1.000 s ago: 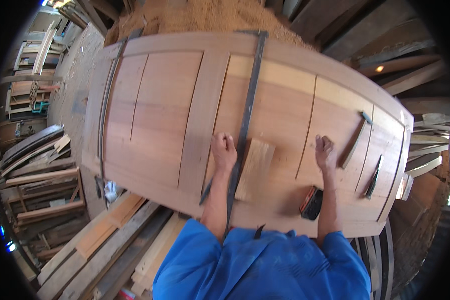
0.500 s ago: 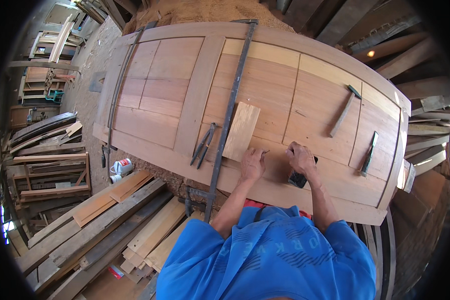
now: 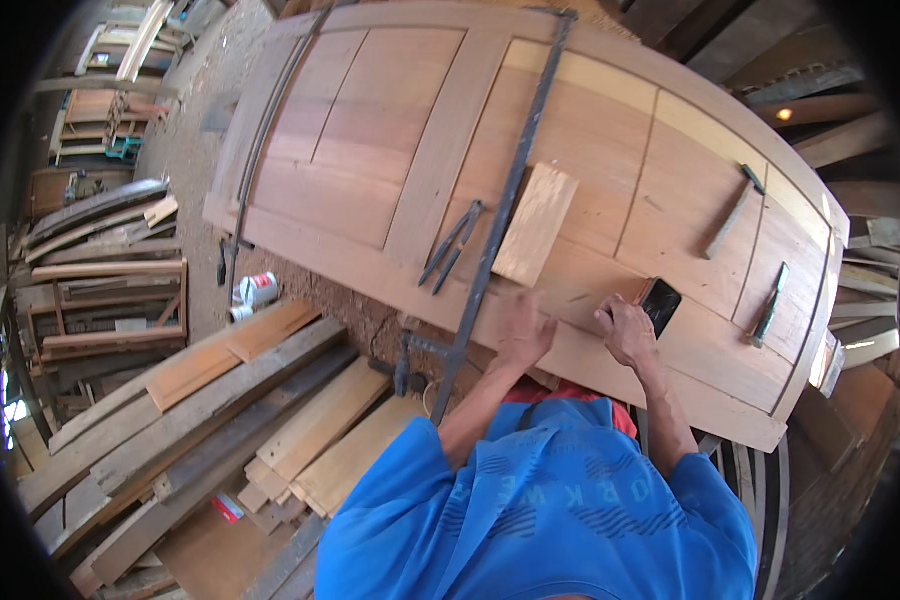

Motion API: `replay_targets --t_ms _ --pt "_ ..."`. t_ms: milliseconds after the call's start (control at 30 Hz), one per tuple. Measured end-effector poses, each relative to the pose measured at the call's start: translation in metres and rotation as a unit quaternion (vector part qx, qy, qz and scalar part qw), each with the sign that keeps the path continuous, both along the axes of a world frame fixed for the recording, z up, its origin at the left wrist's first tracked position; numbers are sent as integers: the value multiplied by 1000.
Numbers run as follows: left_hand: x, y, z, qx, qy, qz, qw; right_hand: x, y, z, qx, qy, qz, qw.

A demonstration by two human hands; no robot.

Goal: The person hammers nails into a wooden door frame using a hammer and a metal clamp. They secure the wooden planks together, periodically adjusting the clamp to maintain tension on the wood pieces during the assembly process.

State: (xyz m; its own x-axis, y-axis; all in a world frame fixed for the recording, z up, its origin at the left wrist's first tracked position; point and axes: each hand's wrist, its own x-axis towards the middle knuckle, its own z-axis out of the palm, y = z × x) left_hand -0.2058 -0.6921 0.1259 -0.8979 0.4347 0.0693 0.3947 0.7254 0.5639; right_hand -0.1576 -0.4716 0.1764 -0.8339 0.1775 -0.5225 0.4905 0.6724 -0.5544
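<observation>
My left hand is over the near edge of a large wooden panelled door, its fingers smeared by motion. To its right, my right hand has its fingers curled together; whatever they hold, if anything, is hidden. Just beyond that hand lies a small dark rectangular thing with a brownish side. A pale wood block rests on the door beyond my left hand, beside a long bar clamp. Pincers lie left of that clamp.
A hammer and a chisel lie on the door's right part. A second bar clamp crosses its left end. Stacked boards fill the lower left, near a white can. More timber stands at the right.
The whole view has shifted, so the door appears higher and farther right. My right hand has come back toward me from the dark rectangular thing, which now shows more fully. My left hand is moving.
</observation>
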Motion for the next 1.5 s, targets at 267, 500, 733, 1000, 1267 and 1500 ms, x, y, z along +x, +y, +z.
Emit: replay_targets --t_ms 267,500,733,1000,1267,1500 --pt "48 -261 5 -218 -257 305 891 -20 -104 -37 -57 -5 134 989" --pt "44 -285 -71 -169 -302 320 882 -65 -143 -38 -26 -45 148 988" --pt "28 -330 -78 122 -512 187 829 -60 -154 -53 -23 -19 144 989" --pt "48 -291 -54 -113 -146 229 956 -47 -143 -53 8 -72 114 991" --pt "40 -324 -82 -7 -347 182 920 -89 -149 -37 -29 -2 122 992" --pt "23 -329 -77 61 -526 186 827 -68 -115 -48 27 -31 128 991"
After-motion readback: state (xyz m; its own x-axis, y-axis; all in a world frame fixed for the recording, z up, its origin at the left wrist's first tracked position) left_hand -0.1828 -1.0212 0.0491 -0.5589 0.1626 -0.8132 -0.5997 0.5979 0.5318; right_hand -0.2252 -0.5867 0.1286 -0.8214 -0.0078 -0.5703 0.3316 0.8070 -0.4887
